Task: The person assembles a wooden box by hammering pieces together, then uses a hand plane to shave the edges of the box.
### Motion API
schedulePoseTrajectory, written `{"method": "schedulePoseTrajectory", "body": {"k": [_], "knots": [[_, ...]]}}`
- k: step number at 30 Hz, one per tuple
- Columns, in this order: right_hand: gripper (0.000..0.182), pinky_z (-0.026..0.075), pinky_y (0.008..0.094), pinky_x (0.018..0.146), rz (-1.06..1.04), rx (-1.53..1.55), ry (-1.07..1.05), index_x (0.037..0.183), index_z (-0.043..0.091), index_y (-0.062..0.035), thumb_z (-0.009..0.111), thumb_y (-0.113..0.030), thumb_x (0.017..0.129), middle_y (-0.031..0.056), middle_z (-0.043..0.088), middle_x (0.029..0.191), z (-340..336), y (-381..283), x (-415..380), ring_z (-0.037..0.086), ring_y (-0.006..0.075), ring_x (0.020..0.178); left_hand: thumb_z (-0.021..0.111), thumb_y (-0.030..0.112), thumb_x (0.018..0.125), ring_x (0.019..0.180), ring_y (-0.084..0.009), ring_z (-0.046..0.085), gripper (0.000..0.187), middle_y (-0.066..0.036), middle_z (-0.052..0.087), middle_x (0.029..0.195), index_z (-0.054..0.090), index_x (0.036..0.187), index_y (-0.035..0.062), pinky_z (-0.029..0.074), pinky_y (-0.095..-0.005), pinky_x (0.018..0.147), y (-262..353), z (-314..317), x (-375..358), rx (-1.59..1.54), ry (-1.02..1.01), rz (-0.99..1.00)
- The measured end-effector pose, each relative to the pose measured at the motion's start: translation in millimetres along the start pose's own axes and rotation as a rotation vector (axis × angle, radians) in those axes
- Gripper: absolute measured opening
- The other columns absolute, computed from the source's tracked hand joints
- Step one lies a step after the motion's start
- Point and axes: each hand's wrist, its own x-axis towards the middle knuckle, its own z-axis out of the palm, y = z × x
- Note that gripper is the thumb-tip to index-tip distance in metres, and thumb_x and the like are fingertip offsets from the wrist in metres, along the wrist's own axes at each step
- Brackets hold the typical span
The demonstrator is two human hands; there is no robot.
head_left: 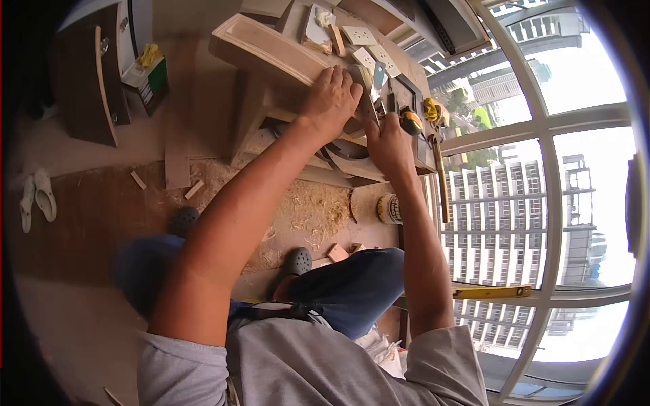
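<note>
My left hand lies over the near end of a long wooden panel, its fingers pressed together and bent over the edge. Close to its right, my right hand is closed, with thumb and forefinger around a narrow metal-bladed tool; I cannot tell its exact kind. A flat bluish metal blade with a hole rises just beyond these fingers. Beside the right knuckles sits a tool with a black and orange rounded end. Both hands are above a cluttered wooden workbench.
White socket plates lie across the bench. A wooden stick hangs down its right side, near the windows. Wood shavings cover the floor beneath, beside a tub. A yellow spirit level lies right of my knee. Cabinet pieces stand left.
</note>
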Motion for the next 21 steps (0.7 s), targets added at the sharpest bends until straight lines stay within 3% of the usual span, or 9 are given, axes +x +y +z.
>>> {"method": "schedulePoseTrajectory", "body": {"k": [1,3,6,9,12,14,17,19,21], "knots": [[0.054,0.053,0.059,0.089,0.032,0.003,-0.023,0.11,0.058,0.0073,0.058,-0.046,0.1,0.0399,0.069,0.1,-2,-3,12,0.068,0.0548,0.101,0.073,0.023,0.086,0.137,-0.0382,0.054,0.048,-0.026,0.062,0.135,0.059,0.126,-0.0002,0.038,-0.0438,0.118,-2,-5,0,0.018,0.001,0.028],[0.056,0.054,0.0587,0.089,0.083,0.038,-0.015,0.112,0.058,0.0064,0.056,-0.048,0.1,0.039,0.07,0.101,5,8,51,0.069,0.0547,0.1,0.096,0.038,0.063,0.142,-0.0405,0.049,0.09,-0.027,0.057,0.141,0.052,0.129,-0.0046,0.034,-0.0459,0.123,-4,-15,2,-0.174,-0.105,-0.003],[0.05,0.053,0.0607,0.084,0.01,0.005,-0.038,0.111,0.056,0.0041,0.06,-0.045,0.1,0.0372,0.07,0.096,-4,0,-7,0.068,0.0555,0.096,0.073,0.022,0.085,0.138,-0.0383,0.053,0.05,-0.026,0.061,0.138,0.058,0.126,-0.0021,0.036,-0.0435,0.12,-4,-7,4,-0.081,-0.045,0.028],[0.047,0.052,0.0596,0.08,0.038,0.141,-0.061,0.106,0.054,0.0041,0.061,-0.042,0.102,0.0354,0.069,0.09,-23,32,-47,0.065,0.0575,0.089,0.071,0.02,0.085,0.14,-0.0387,0.051,0.049,-0.027,0.059,0.14,0.057,0.126,-0.0034,0.034,-0.0454,0.122,-3,0,1,-0.115,0.029,0.025],[0.042,0.053,0.0495,0.067,0.191,0.394,0.039,0.101,0.053,0.0003,0.061,-0.041,0.105,0.0244,0.068,0.08,-30,73,-81,0.067,0.0434,0.071,0.08,0.039,0.083,0.145,-0.0397,0.046,0.071,-0.028,0.055,0.145,0.054,0.132,-0.0052,0.032,-0.0469,0.124,-6,-11,2,-0.086,-0.056,0.05],[0.036,0.047,0.0339,0.055,0.269,0.838,0.151,0.096,0.053,-0.0045,0.058,-0.038,0.108,0.0079,0.059,0.07,-34,84,-106,0.059,0.0191,0.057,0.085,0.047,0.079,0.146,-0.0402,0.045,0.084,-0.028,0.054,0.146,0.053,0.135,-0.0061,0.031,-0.0475,0.124,-4,-16,1,-0.095,-0.112,0.074],[0.031,0.038,0.0243,0.048,0.222,1.001,0.133,0.096,0.052,-0.0081,0.055,-0.034,0.111,-0.0028,0.05,0.068,-12,112,-120,0.047,0.0039,0.054,0.09,0.06,0.068,0.148,-0.0413,0.041,0.11,-0.029,0.051,0.15,0.047,0.144,-0.0069,0.029,-0.0489,0.126,5,-20,2,-0.095,-0.08,0.11],[0.029,0.04,0.0239,0.048,0.217,1.049,0.12,0.106,0.054,-0.0082,0.053,-0.037,0.112,-0.0016,0.05,0.069,2,127,-122,0.047,0.0063,0.054,0.084,0.068,0.07,0.152,-0.041,0.036,0.117,-0.028,0.043,0.158,0.043,0.152,-0.0049,0.025,-0.051,0.129,36,-33,-4,-0.158,-0.192,0.231],[0.03,0.038,0.0238,0.047,0.278,1.136,0.176,0.106,0.055,-0.0078,0.053,-0.038,0.112,-0.0022,0.05,0.069,13,137,-120,0.046,0.0056,0.054,0.079,0.07,0.074,0.153,-0.0399,0.036,0.111,-0.027,0.045,0.157,0.045,0.154,-0.0005,0.026,-0.0515,0.129,66,-55,-24,-0.62,-0.301,0.667]]}}
